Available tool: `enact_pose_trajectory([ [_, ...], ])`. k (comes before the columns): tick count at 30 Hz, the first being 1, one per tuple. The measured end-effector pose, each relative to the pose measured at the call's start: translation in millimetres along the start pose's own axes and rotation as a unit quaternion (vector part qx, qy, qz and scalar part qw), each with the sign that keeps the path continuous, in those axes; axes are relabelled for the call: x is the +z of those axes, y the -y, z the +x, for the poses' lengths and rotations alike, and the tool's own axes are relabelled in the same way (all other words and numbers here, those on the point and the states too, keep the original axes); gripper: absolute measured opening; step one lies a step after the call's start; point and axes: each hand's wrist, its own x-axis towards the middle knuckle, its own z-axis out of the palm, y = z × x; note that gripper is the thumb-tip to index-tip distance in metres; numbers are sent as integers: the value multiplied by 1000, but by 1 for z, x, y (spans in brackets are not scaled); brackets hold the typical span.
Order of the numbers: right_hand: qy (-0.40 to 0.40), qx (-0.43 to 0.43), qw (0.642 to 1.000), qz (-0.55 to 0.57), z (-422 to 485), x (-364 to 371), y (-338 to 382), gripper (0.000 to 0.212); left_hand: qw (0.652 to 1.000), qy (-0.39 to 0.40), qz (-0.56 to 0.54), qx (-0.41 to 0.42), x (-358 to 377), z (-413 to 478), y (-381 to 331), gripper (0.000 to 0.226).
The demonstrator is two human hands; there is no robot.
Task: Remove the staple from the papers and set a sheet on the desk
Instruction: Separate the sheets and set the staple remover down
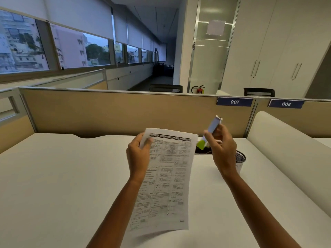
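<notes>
My left hand (138, 156) pinches the top left corner of the printed papers (166, 181) and holds them up above the white desk (53, 176). The sheets hang down toward me, with printed tables facing up. My right hand (221, 149) is raised to the right of the papers and grips a small blue and silver stapler (214, 125), tilted up and away. The staple itself is too small to make out.
A black mesh pen holder (240, 158) stands behind my right wrist, with a green item (201, 144) beside it. A beige partition (125, 111) labelled 007 closes the desk's far edge. A cream divider (286, 149) runs along the right side.
</notes>
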Motion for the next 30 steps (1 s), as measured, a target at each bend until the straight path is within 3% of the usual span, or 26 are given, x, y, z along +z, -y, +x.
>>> enact_pose_trajectory([
  [3, 33, 81, 984, -157, -12, -6, -60, 23, 999, -45, -11, -16, -6, -1, 5, 15],
  [6, 101, 172, 930, -310, -39, -12, -114, 25, 998, -68, -10, -16, -8, -1, 11, 20],
  [9, 149, 245, 873, -394, -67, -20, -144, 24, 997, -78, -8, -8, -8, 0, 13, 19],
  [14, 186, 284, 819, -463, -93, -31, -165, 29, 997, -78, -27, -8, -9, 0, 11, 16],
  [21, 189, 288, 810, -474, -95, -33, -173, 31, 995, -78, -57, -20, -5, 2, 7, 9],
  [24, 201, 264, 787, -521, -94, -32, -171, 36, 995, -73, -66, -13, -3, 2, 6, 12],
  [25, 194, 238, 789, -532, -92, -30, -170, 39, 995, -72, -70, -10, -3, 2, 6, 14],
  [27, 148, 163, 867, -448, -89, -23, -167, 44, 994, -71, -83, -9, -2, 3, 4, 18],
  [29, 146, 147, 949, -238, -87, -13, -152, 47, 993, -66, -99, -6, -1, 3, 3, 19],
  [30, 174, 166, 962, -132, -85, -7, -141, 50, 992, -62, -107, -5, -1, 3, 2, 20],
])
